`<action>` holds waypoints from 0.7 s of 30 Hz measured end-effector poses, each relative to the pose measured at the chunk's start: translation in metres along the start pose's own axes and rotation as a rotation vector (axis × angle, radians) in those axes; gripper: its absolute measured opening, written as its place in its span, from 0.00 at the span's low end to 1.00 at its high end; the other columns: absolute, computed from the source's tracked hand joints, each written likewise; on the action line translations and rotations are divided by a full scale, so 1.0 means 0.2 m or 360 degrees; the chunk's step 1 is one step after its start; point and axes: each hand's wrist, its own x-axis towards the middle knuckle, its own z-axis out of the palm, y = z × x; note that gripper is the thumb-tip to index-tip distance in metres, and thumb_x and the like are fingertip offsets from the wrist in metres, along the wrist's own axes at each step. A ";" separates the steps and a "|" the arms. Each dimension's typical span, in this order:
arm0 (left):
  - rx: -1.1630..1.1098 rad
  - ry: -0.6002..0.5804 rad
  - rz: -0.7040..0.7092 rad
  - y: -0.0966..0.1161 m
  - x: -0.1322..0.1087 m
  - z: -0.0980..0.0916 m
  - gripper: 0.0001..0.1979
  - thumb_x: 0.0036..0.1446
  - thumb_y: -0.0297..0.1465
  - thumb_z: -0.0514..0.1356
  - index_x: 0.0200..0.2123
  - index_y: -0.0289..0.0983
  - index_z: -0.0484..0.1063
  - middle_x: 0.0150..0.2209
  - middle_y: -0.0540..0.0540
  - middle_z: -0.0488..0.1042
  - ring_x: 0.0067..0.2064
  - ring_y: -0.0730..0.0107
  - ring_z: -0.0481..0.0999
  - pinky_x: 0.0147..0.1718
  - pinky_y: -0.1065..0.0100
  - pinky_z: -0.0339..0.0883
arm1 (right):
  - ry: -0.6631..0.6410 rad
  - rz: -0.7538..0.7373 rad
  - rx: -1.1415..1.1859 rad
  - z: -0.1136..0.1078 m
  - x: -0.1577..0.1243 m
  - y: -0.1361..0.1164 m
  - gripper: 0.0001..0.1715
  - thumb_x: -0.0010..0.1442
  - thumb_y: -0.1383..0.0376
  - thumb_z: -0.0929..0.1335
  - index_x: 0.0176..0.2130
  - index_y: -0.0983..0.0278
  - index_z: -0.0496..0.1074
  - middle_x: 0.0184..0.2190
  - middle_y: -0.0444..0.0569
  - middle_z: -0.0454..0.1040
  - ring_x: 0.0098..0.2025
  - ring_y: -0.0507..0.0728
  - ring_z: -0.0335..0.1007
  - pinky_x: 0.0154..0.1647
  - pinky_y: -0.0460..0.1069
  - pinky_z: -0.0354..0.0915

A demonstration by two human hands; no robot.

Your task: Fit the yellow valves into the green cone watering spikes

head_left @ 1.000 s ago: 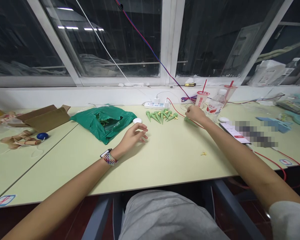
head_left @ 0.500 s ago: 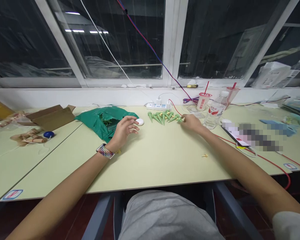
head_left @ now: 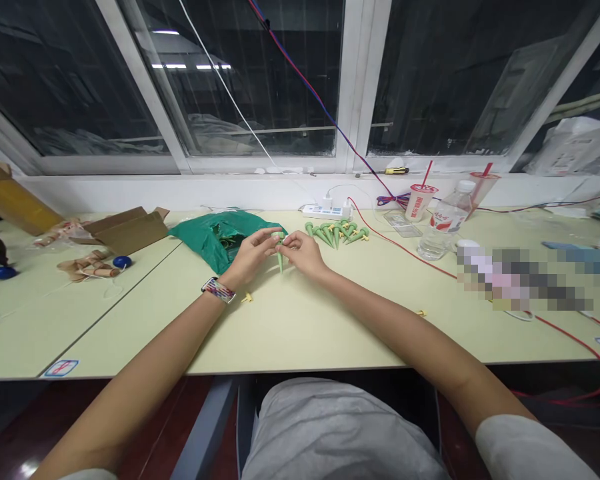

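A green spike point(head_left: 281, 260) hangs point down between my two hands, above the table. My left hand point(head_left: 254, 256) pinches its upper part from the left, and my right hand point(head_left: 304, 255) has its fingertips closed on it from the right. Several more green spikes with yellow parts point(head_left: 336, 233) lie in a pile behind and to the right of my hands. One small yellow piece point(head_left: 248, 298) rests near my left wrist. Another yellow piece point(head_left: 421, 313) is partly hidden by my right forearm. A green plastic bag point(head_left: 205, 239) lies open behind my left hand.
A power strip point(head_left: 325, 212) stands by the wall. To the right are a water bottle point(head_left: 444, 223), a paper cup point(head_left: 420, 202) and a red cable point(head_left: 415, 259). Cardboard point(head_left: 127, 231) and wooden toys with a blue ball point(head_left: 123, 262) lie at the left.
My right hand has come left from the pile and met my left hand. My left fingers have closed, and a green spike is now between both hands. The view has shifted slightly left.
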 end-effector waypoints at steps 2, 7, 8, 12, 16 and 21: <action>-0.0082 0.0029 -0.0015 0.00 0.01 -0.01 0.20 0.49 0.39 0.76 0.43 0.36 0.82 0.40 0.44 0.80 0.41 0.68 0.78 0.41 0.70 0.72 | 0.0020 -0.0004 0.0004 0.03 0.00 0.01 0.14 0.58 0.55 0.73 0.34 0.60 0.69 0.32 0.41 0.76 0.29 0.52 0.71 0.30 0.47 0.68; -0.0236 0.0295 -0.0046 0.00 0.02 -0.02 0.20 0.49 0.36 0.76 0.44 0.36 0.81 0.38 0.44 0.80 0.37 0.68 0.79 0.40 0.68 0.74 | -0.0051 -0.0130 -0.0483 0.08 -0.16 0.03 0.11 0.67 0.62 0.65 0.32 0.60 0.69 0.33 0.43 0.76 0.33 0.54 0.71 0.37 0.49 0.67; -0.0278 0.0324 -0.0060 0.00 0.02 -0.03 0.21 0.49 0.34 0.75 0.47 0.36 0.80 0.39 0.44 0.81 0.37 0.69 0.79 0.40 0.68 0.74 | -0.0158 -0.0238 -0.0649 0.09 -0.20 0.03 0.08 0.66 0.64 0.66 0.33 0.60 0.71 0.34 0.44 0.76 0.36 0.55 0.71 0.39 0.49 0.67; -0.0439 0.0394 -0.0109 0.01 0.03 -0.03 0.19 0.55 0.28 0.70 0.51 0.36 0.77 0.41 0.43 0.81 0.37 0.68 0.79 0.38 0.68 0.75 | -0.0629 -0.0948 -0.1186 0.15 -0.34 0.01 0.09 0.69 0.62 0.66 0.44 0.60 0.76 0.43 0.50 0.75 0.47 0.60 0.68 0.50 0.53 0.66; -0.0478 0.0423 -0.0139 0.02 0.02 -0.03 0.18 0.58 0.25 0.64 0.53 0.35 0.75 0.40 0.42 0.80 0.36 0.67 0.80 0.37 0.66 0.76 | -0.0769 -0.1200 -0.1497 0.16 -0.35 0.00 0.15 0.73 0.60 0.63 0.44 0.63 0.77 0.42 0.54 0.74 0.47 0.61 0.65 0.53 0.56 0.65; -0.0532 0.0399 -0.0181 0.02 0.03 -0.04 0.22 0.58 0.22 0.57 0.55 0.31 0.73 0.38 0.41 0.80 0.38 0.65 0.81 0.40 0.64 0.78 | -0.0733 -0.1144 -0.1540 -0.01 -0.35 0.03 0.13 0.73 0.63 0.63 0.42 0.63 0.76 0.40 0.53 0.74 0.45 0.60 0.65 0.49 0.55 0.65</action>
